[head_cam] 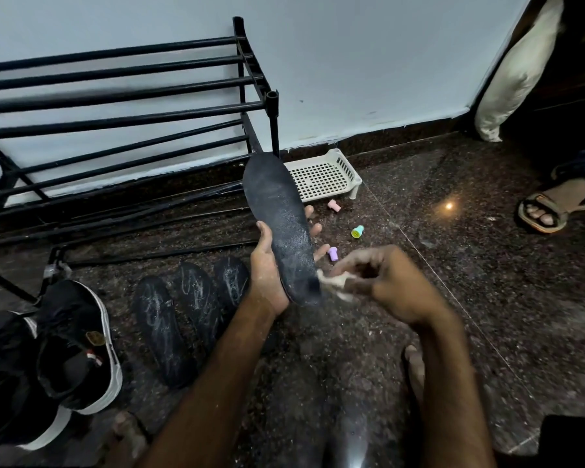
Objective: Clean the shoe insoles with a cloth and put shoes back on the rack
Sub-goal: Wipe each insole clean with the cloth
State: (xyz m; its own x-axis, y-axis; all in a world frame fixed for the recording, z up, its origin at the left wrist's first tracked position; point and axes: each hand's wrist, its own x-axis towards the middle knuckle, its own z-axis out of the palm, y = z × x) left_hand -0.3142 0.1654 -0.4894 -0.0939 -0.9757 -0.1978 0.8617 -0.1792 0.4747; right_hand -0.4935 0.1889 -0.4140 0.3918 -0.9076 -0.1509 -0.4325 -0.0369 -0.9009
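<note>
Holding insole in left fingers, right fingers pinching cloth, shoes, rack, tray nearby

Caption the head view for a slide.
Left hand holds a dusty insole while the right hand wipes its near end with a pale cloth; three more insoles lie on the floor.

Head camera, close above hands, facing down, edges probably distorted
</note>
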